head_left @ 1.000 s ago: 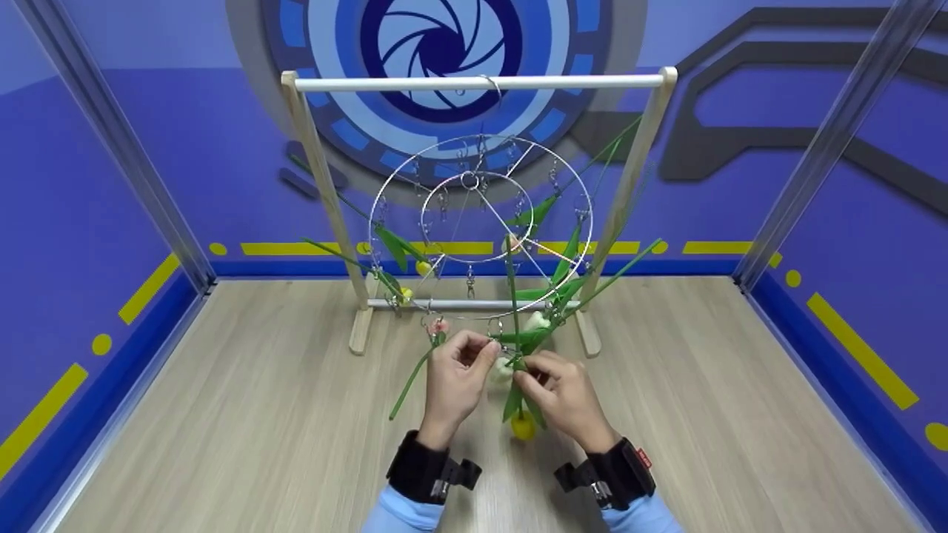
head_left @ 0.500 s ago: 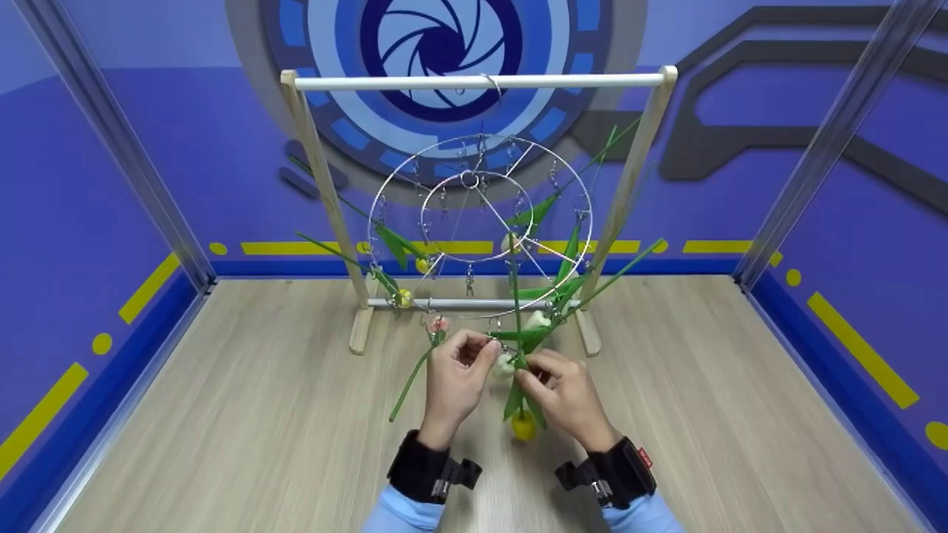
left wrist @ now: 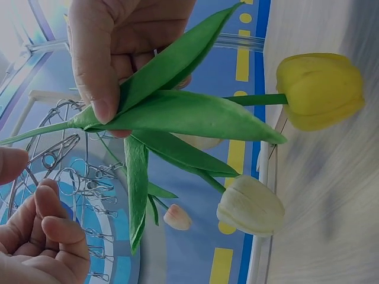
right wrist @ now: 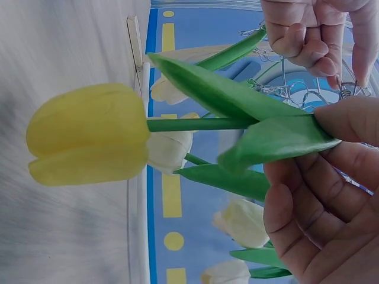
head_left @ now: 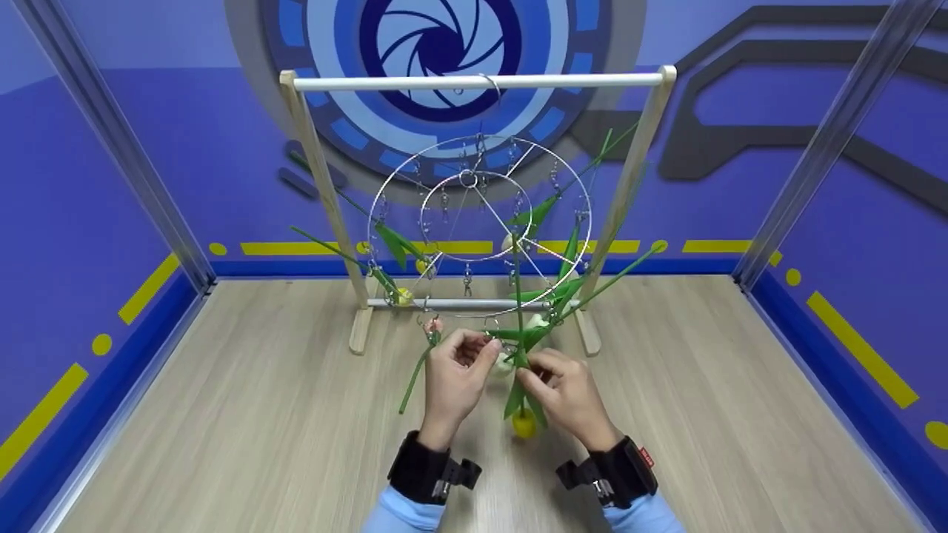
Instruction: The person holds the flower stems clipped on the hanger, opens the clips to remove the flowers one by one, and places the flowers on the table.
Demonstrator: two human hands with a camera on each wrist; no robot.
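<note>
Two hands work at the lower rim of one round wire clip hanger (head_left: 479, 226) hung on one wooden rack (head_left: 480, 81). Right hand (head_left: 566, 400) pinches one yellow tulip (head_left: 523, 423), head down, by stem and leaves; left hand (head_left: 455, 377), fingers curled, pinches a clip (head_left: 490, 342) there.

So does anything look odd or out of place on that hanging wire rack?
Yes: tulips hang head-down from the clips of the round wire rack, stems sticking out at all angles. The right hand pinches a yellow tulip, also upside down, near a clip.
</note>
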